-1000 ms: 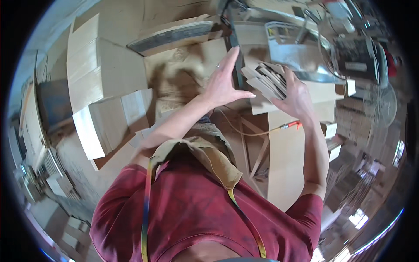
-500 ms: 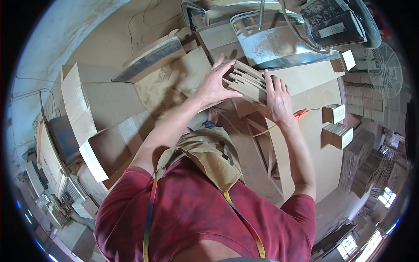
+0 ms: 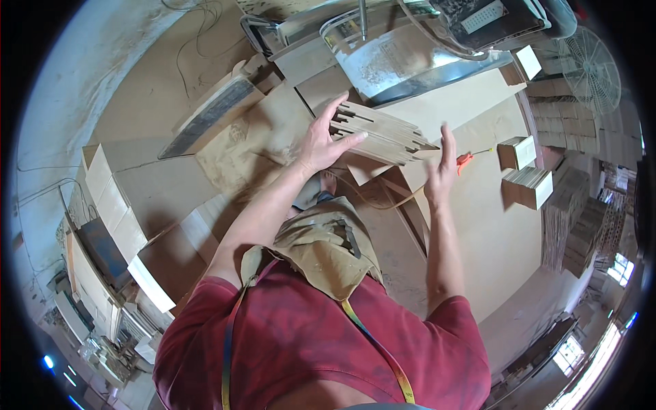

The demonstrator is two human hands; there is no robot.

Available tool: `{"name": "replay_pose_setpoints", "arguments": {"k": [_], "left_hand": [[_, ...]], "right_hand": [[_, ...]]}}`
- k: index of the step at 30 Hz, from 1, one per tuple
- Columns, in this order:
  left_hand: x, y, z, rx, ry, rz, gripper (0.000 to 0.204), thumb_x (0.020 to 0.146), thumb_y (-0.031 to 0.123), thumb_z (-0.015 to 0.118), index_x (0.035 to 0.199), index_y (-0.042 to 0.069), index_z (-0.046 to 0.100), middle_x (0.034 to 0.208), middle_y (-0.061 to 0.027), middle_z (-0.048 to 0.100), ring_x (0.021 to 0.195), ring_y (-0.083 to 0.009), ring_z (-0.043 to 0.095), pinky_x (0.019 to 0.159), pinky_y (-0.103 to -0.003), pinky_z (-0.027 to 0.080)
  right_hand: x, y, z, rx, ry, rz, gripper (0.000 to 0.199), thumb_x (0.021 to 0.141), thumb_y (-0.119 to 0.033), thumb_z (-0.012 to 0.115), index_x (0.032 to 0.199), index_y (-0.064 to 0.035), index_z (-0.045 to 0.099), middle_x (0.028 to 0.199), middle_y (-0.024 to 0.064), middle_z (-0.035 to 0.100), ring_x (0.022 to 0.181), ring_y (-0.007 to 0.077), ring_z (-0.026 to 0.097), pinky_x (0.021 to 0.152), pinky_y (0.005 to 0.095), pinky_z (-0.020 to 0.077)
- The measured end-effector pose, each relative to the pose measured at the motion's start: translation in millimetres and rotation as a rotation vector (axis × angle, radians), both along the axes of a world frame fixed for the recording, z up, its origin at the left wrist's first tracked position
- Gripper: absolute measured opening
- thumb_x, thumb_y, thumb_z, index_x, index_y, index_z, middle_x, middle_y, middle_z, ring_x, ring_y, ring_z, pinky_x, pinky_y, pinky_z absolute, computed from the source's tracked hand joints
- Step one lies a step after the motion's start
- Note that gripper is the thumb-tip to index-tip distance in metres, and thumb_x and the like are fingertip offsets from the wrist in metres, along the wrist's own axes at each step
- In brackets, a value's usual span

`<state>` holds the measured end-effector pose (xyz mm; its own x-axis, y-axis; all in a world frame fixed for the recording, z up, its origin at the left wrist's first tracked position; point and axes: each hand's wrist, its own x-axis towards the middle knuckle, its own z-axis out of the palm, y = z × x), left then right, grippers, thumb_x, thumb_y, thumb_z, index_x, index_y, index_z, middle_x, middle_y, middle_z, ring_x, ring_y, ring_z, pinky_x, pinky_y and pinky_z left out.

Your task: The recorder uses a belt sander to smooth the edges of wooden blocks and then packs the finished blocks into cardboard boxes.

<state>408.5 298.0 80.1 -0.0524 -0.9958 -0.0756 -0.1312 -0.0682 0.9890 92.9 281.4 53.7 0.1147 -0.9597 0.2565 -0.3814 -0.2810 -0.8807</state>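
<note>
My left hand (image 3: 320,145) reaches forward and to the right, forearm slanting in from lower left; thumb on the near side, fingers on the far side, gripping the left end of the slat bundle (image 3: 386,135). My right hand (image 3: 441,171) is open, forearm almost straight ahead, fingers pointing forward just beside the bundle's right end; blurred, contact cannot be told. Bundle is held up near the left edge of the worktop (image 3: 492,239). Long axis: left to right, right end slightly nearer me; slat ends staggered. Orange tool (image 3: 465,162) lies right of my right hand.
</note>
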Motion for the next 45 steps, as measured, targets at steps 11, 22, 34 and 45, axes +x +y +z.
{"name": "replay_pose_setpoints", "arguments": {"k": [11,22,34,45], "left_hand": [[19,6,-28,-0.078,0.064,0.013,0.077,0.105,0.025,0.066,0.172,0.003,0.035,0.171,-0.0196,0.048,0.157,-0.0335,0.046,0.129,-0.042,0.034],[10,9,-44,-0.158,0.191,0.114,0.072,0.11,0.026,0.057,0.174,0.003,0.032,0.174,-0.019,0.045,0.158,-0.0305,0.045,0.126,-0.04,0.037],[-43,7,-27,-0.048,0.144,0.233,0.074,0.112,0.036,0.058,0.174,0.004,0.033,0.174,-0.0181,0.045,0.155,-0.0322,0.05,0.128,-0.039,0.038],[-97,-24,-17,0.214,-0.004,0.184,0.073,0.109,0.053,0.06,0.173,0.026,0.038,0.16,-0.0197,0.06,0.136,-0.0396,0.065,0.106,-0.051,0.058]], "right_hand": [[115,18,-20,0.278,-0.51,-0.077,0.082,0.105,-0.041,0.051,0.171,0.003,0.034,0.177,0.0254,0.035,0.164,0.0405,0.031,0.134,0.0477,0.022],[112,32,-22,0.349,-0.741,0.011,0.093,0.107,-0.062,0.046,0.172,0.0031,0.033,0.173,0.0202,0.042,0.159,0.0368,0.037,0.13,0.0483,0.0263],[49,15,46,0.031,0.312,0.23,0.105,0.098,-0.063,0.068,0.168,0.0084,0.035,0.168,0.0287,0.044,0.152,0.043,0.045,0.127,0.0518,0.0344],[33,-82,83,0.036,0.837,0.471,0.094,0.077,-0.037,0.098,0.147,0.0068,0.054,0.124,0.024,0.071,0.104,0.0426,0.073,0.093,0.0473,0.0608]]}}
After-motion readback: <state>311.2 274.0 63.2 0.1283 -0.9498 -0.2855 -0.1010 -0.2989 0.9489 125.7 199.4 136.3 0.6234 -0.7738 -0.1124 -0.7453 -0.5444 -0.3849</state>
